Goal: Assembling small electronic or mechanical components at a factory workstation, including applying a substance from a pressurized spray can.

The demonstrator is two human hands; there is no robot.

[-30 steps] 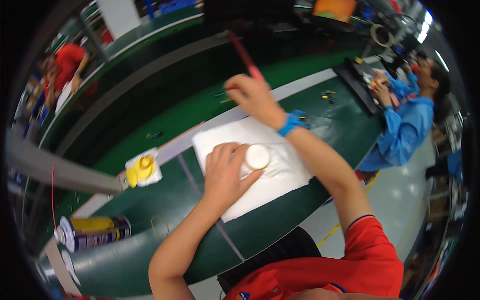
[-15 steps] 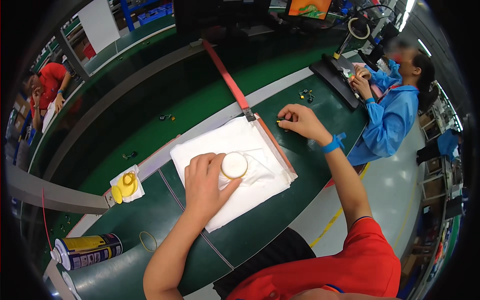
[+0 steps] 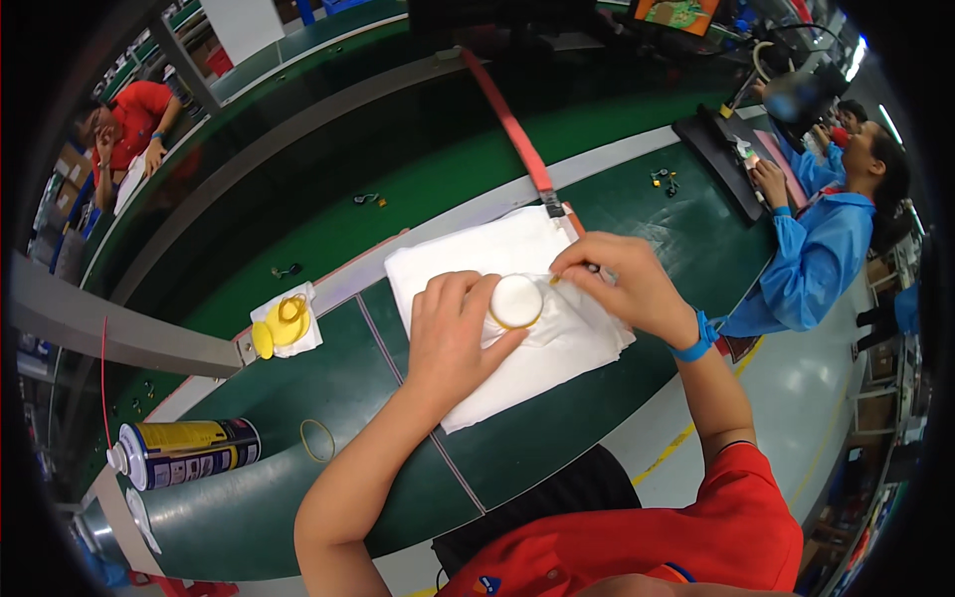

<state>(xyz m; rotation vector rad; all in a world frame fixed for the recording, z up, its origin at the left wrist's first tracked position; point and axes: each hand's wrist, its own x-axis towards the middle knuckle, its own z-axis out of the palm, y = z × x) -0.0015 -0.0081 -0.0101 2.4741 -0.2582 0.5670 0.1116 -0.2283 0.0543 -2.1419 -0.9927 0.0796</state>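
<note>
Near the middle, a round white-topped piece (image 3: pixel 517 300) with a thin yellowish rim sits on a stack of white cloths (image 3: pixel 477 388). My left hand (image 3: pixel 453 333) is curled around its left side, index finger and thumb against it. A crumpled white wipe (image 3: pixel 567 313) lies around and to the right of the piece. Just to its right, my right hand (image 3: pixel 627 289) pinches a small dark part with a yellow end (image 3: pixel 555 280), held low over the cloth. The fingers cover most of that part. A blue band is on my right wrist.
Yellow discs and rings (image 3: pixel 288 320) lie on a white wipe at left. Nearer are a spray can (image 3: pixel 189 453) and a rubber band (image 3: pixel 317 440). A red bar (image 3: pixel 507 119) crosses the green belt, which carries small wired parts (image 3: pixel 369 200). A co-worker in blue (image 3: pixel 816 259) sits at right.
My right hand has come left and down from the bench to the white piece, bringing the small part. My left hand still grips the piece. The whole view has shifted a little.
</note>
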